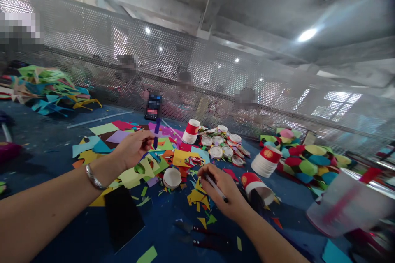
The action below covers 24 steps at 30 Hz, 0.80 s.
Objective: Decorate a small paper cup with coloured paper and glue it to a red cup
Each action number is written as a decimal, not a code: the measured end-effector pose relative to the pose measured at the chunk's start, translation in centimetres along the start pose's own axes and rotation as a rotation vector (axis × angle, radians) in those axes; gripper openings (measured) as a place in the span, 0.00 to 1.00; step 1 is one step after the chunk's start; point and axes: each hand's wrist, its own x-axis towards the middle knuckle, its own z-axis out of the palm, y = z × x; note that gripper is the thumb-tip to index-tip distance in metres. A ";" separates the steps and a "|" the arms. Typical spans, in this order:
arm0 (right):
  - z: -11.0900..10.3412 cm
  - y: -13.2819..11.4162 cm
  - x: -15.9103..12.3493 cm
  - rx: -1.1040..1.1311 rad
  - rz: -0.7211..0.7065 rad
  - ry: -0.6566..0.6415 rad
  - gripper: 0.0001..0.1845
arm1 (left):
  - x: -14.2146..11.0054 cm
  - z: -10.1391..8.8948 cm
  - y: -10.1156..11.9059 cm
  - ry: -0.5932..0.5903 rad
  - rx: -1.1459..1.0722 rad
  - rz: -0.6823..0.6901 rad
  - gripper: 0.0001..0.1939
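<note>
My left hand (133,148) is closed around a dark blue stick-like tool (156,134) and hovers over a heap of coloured paper sheets (129,139). A silver bracelet (94,178) sits on that wrist. My right hand (222,189) is closed on a thin white pen (216,188) and rests on the blue table (166,230) among yellow paper scraps (197,197). Between the hands stands an upturned white paper cup (172,177). A red-and-white cup (257,188) lies on its side just right of my right hand.
A black phone (122,215) lies near my left forearm and scissors (203,236) lie at the front. Cup stacks (266,160) (191,130), cut cup bottoms (220,144) and coloured paper discs (308,162) are behind. A clear plastic container (348,207) is at right. A perforated metal screen (197,78) backs the table.
</note>
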 end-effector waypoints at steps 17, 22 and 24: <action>-0.2 -0.5 -0.1 0.003 -0.008 0.022 0.01 | 0.0 -0.2 -0.2 -0.007 0.003 -0.006 0.09; -0.4 -1.0 -0.1 -0.009 0.018 0.031 0.02 | -0.1 0.0 0.0 -0.015 -0.008 -0.024 0.08; -0.4 -1.0 -0.2 -0.012 0.017 0.032 0.02 | -0.1 0.0 0.0 -0.015 -0.009 -0.024 0.08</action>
